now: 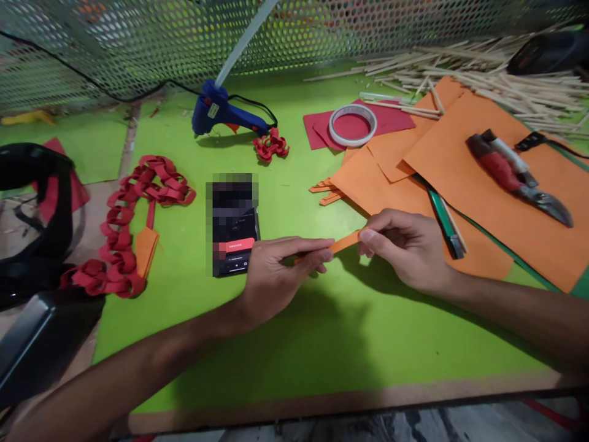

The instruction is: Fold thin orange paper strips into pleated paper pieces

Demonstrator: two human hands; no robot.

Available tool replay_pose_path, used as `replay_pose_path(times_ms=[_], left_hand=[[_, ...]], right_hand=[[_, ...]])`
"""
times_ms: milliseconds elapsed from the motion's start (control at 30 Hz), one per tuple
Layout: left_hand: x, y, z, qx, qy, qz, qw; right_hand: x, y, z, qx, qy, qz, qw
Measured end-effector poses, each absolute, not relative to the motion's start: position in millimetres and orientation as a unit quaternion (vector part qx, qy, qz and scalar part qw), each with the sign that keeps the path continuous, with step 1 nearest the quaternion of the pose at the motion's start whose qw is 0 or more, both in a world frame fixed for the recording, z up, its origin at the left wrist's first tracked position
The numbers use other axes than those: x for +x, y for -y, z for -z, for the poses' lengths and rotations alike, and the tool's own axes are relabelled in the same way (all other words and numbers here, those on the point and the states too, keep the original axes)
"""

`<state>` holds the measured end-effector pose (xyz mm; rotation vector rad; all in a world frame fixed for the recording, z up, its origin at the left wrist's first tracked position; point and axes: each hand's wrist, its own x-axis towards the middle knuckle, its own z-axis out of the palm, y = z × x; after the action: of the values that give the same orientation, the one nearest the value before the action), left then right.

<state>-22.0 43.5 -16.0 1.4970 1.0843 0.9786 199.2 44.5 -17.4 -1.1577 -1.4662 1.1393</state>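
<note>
Both hands, left hand (pixel 271 270) and right hand (pixel 405 245), pinch orange paper strip (pixel 344 241) ends; red paper chain (pixel 124 227) at 9 o'clock. Looks mid-loop, next probably curl ends together.

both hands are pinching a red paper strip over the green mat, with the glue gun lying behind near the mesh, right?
Not quite: the strip is orange, not red, as the head view shows. Both the left hand and right hand pinch it over the green mat, glue gun behind.

My left hand (pixel 271 270) and right hand (pixel 405 245) held a paper strip (pixel 344 242) between them, just in front of the phone (pixel 235 236). The paper chain (pixel 133 221) lay to my left, with the glue gun (pixel 225 113) behind the phone. To my right, the cutter (pixel 515 175) rested on paper sheets (pixel 460 184), and the tape roll (pixel 353 124) and sticks (pixel 497 80) lay behind them.
</note>
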Motion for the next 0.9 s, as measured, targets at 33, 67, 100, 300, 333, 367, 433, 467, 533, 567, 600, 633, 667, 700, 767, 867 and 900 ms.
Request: replay_pose_path(times_ms=[33,67,100,300,333,367,433,467,533,567,600,633,667,700,767,867,900], left_hand=[[-23,-43,17,0.624,-0.447,-0.405,0.497],[-23,-43,17,0.633,-0.445,-0.403,0.489],[-24,-43,17,0.644,-0.442,-0.402,0.478],[-30,-42,18,0.706,-0.412,-0.405,0.410],[-31,-42,18,0.714,-0.403,-0.410,0.399],[-32,-43,18,0.721,-0.394,-0.415,0.391],[-34,-43,18,0.728,-0.387,-0.419,0.381],[-34,-44,18,0.729,-0.386,-0.420,0.379],[-34,-44,18,0.730,-0.388,-0.417,0.377],[-34,-44,18,0.731,-0.390,-0.416,0.376],[-34,-44,18,0.731,-0.391,-0.415,0.376],[-34,-44,17,0.730,-0.392,-0.413,0.377],[-33,-44,17,0.728,-0.395,-0.413,0.379],[-33,-44,17,0.725,-0.397,-0.413,0.381],[-33,-44,16,0.720,-0.403,-0.412,0.387],[-33,-44,16,0.707,-0.412,-0.412,0.401],[-33,-43,16,0.702,-0.415,-0.412,0.406]], right_hand=[[199,-45,17,-0.471,0.592,-0.462,0.463],[200,-45,17,-0.472,0.587,-0.462,0.468],[200,-45,17,-0.473,0.582,-0.463,0.473],[205,-46,17,-0.473,0.569,-0.463,0.487],[206,-46,17,-0.475,0.566,-0.463,0.490],[206,-46,18,-0.477,0.564,-0.463,0.491],[207,-46,18,-0.479,0.561,-0.463,0.492],[207,-46,18,-0.478,0.561,-0.464,0.492],[207,-46,18,-0.477,0.561,-0.466,0.490],[207,-46,18,-0.476,0.563,-0.467,0.489],[207,-46,18,-0.475,0.565,-0.467,0.488],[208,-46,18,-0.474,0.567,-0.467,0.486],[208,-46,18,-0.473,0.568,-0.467,0.485],[208,-47,18,-0.473,0.569,-0.467,0.484],[208,-47,18,-0.472,0.571,-0.469,0.481],[207,-47,18,-0.472,0.573,-0.468,0.479],[207,-47,18,-0.472,0.574,-0.468,0.479]])
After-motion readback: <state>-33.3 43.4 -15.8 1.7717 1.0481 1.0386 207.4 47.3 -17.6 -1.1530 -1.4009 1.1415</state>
